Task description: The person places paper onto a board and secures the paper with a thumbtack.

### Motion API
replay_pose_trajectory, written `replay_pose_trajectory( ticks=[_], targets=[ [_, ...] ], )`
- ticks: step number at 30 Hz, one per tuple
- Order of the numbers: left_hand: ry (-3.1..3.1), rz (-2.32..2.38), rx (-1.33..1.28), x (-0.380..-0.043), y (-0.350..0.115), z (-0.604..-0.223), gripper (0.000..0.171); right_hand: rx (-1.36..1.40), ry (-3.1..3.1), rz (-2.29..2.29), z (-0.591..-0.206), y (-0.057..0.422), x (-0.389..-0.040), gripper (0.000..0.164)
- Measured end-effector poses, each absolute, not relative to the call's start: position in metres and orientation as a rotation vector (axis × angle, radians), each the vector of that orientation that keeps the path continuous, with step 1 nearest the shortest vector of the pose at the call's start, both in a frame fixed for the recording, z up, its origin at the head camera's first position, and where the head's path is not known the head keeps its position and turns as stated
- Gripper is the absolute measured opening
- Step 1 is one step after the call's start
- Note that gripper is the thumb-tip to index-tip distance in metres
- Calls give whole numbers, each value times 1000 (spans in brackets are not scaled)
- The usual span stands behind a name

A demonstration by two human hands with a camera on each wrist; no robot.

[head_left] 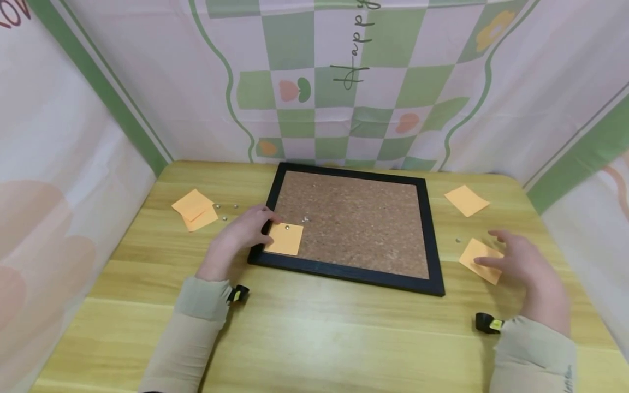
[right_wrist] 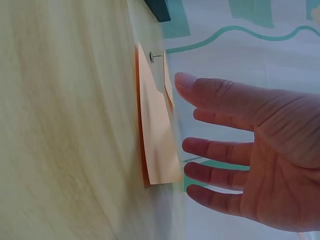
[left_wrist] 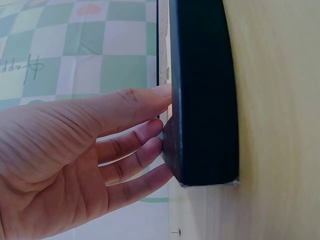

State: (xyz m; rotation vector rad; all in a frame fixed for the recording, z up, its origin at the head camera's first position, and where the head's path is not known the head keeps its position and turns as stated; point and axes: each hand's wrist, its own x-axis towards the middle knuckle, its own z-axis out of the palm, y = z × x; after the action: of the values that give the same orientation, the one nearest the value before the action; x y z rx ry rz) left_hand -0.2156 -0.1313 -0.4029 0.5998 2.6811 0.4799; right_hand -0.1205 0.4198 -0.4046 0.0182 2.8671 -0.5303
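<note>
An orange sticky note [head_left: 290, 243] lies in the lower left corner of a black-framed cork board [head_left: 363, 224], with a silver thumbtack [head_left: 287, 227] at its upper edge. My left hand [head_left: 251, 225] reaches over the left side of the frame, thumb and fingertips at the note's left edge. In the left wrist view, the black frame [left_wrist: 207, 90] covers part of those fingertips. On the right, my right hand [head_left: 523, 259] hovers with spread fingers above a loose orange note [head_left: 474, 266]. The right wrist view shows this note [right_wrist: 157, 130] curling off the table below the fingertips.
Two overlapping orange notes [head_left: 194, 210] lie left of the board, with several loose tacks [head_left: 225, 219] beside them. Another note [head_left: 467, 201] sits at the back right; a single tack [head_left: 458, 240] lies near it. Patterned cloth [head_left: 334, 87] hangs behind the wooden table [head_left: 314, 338].
</note>
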Motion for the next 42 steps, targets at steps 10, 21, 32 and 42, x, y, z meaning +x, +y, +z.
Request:
replay_pose_trajectory(
  ticks=[10,21,32,42],
  targets=[
    [2681,486,598,-215,-131,-404,47,42,2796,-548,-411,423,-120,93],
    [2698,461,623,-215,-131,-405,47,53,2820,-492,-414,424,-121,81],
    [2697,473,605,-215,-131,-406,47,43,2835,-569,-416,424,-121,67],
    [2697,474,605,-215,-131,-406,46,45,2927,-628,-420,426,-119,37]
  ],
)
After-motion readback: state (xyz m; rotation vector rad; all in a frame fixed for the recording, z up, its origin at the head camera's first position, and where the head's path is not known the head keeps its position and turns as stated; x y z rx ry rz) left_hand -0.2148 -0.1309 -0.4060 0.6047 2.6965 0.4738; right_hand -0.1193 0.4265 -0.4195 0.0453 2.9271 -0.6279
